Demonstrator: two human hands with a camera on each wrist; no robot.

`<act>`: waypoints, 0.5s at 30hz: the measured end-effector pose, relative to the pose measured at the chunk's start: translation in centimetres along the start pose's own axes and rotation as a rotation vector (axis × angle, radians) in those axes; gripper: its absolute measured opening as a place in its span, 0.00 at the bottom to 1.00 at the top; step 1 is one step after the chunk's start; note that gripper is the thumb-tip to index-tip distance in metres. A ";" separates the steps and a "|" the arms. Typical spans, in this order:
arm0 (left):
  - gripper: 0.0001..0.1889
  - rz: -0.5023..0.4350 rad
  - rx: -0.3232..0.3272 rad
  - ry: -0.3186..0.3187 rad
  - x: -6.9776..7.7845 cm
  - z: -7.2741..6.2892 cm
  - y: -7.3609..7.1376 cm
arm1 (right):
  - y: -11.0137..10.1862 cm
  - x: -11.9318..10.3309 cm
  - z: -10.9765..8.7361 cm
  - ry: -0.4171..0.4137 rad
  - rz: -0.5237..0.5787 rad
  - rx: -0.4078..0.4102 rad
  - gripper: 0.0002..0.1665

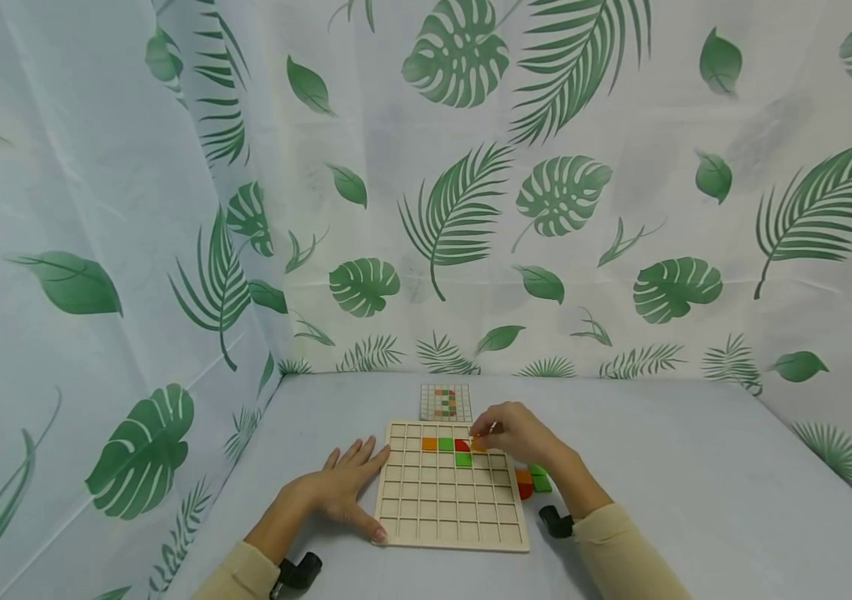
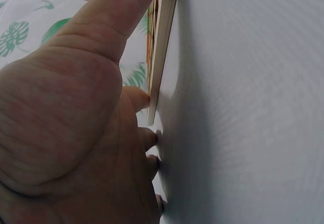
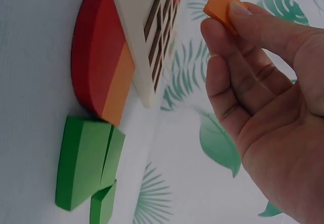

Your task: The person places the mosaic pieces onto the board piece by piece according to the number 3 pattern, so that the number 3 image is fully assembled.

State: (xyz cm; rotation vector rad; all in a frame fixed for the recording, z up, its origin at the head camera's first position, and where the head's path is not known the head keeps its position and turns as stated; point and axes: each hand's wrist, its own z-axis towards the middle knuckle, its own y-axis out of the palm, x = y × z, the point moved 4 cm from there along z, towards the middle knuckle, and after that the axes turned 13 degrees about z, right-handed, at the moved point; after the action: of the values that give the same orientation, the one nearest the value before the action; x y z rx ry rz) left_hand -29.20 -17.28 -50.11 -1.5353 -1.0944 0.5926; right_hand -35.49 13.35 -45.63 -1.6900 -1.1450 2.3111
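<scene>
A wooden grid board (image 1: pixel 450 517) lies on the table. In its upper part sit an orange block (image 1: pixel 429 444), a green block (image 1: pixel 445 444) and a red rounded block (image 1: pixel 462 445) in a row, with a second green block (image 1: pixel 463 460) below the red one. My right hand (image 1: pixel 519 433) pinches an orange block (image 3: pixel 217 6) between thumb and fingertips, over the board just right of the red one. Spread along the board's left side, my left hand (image 1: pixel 343 490) has its thumb at the near left corner and a finger touching the edge.
Behind the board lies a small card (image 1: pixel 433 403) printed with a coloured grid pattern. Loose red (image 3: pixel 96 51), orange (image 3: pixel 119 87) and green blocks (image 3: pixel 83 158) lie beside the board's right edge. A leaf-patterned curtain (image 1: pixel 471 250) stands behind the table and along the left.
</scene>
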 end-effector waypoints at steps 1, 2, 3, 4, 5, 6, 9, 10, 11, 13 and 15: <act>0.72 0.001 -0.001 -0.001 0.0 0.0 0.0 | 0.1 -0.1 0.0 -0.009 0.001 -0.006 0.09; 0.72 0.002 -0.002 -0.002 0.0 0.0 0.0 | 0.2 -0.1 0.0 -0.015 0.001 -0.012 0.09; 0.72 0.002 -0.004 -0.003 0.0 0.0 0.0 | 0.3 -0.1 0.1 -0.020 0.004 -0.018 0.09; 0.72 0.003 -0.005 -0.005 0.0 0.0 0.0 | 0.4 -0.2 0.1 -0.031 0.003 -0.026 0.09; 0.72 0.003 -0.006 -0.007 0.0 0.0 0.0 | 0.5 -0.2 0.1 -0.036 0.007 -0.035 0.10; 0.72 0.005 -0.006 -0.007 0.0 0.0 0.0 | 0.6 -0.2 0.1 -0.040 0.009 -0.044 0.10; 0.72 0.006 -0.004 -0.004 -0.1 0.0 0.0 | 0.9 -0.3 0.1 -0.052 0.020 -0.067 0.10; 0.72 0.007 -0.003 -0.003 -0.1 0.1 0.0 | 1.0 -0.3 0.1 -0.058 0.022 -0.077 0.10; 0.72 0.007 -0.002 -0.001 -0.1 0.0 0.1 | 1.1 -0.4 0.1 -0.051 0.028 -0.083 0.11; 0.72 0.008 0.000 0.001 -0.2 0.1 0.1 | 1.3 -0.4 0.1 -0.051 0.040 -0.101 0.10; 0.73 0.010 -0.001 0.000 -0.2 0.1 0.2 | 1.6 -0.4 0.1 -0.051 0.051 -0.122 0.10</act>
State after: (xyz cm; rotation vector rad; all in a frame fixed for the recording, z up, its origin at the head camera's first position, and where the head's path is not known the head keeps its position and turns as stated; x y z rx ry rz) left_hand -29.33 -17.42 -50.41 -1.5426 -1.0880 0.5981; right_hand -34.83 11.99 -46.23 -1.7281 -1.2933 2.3729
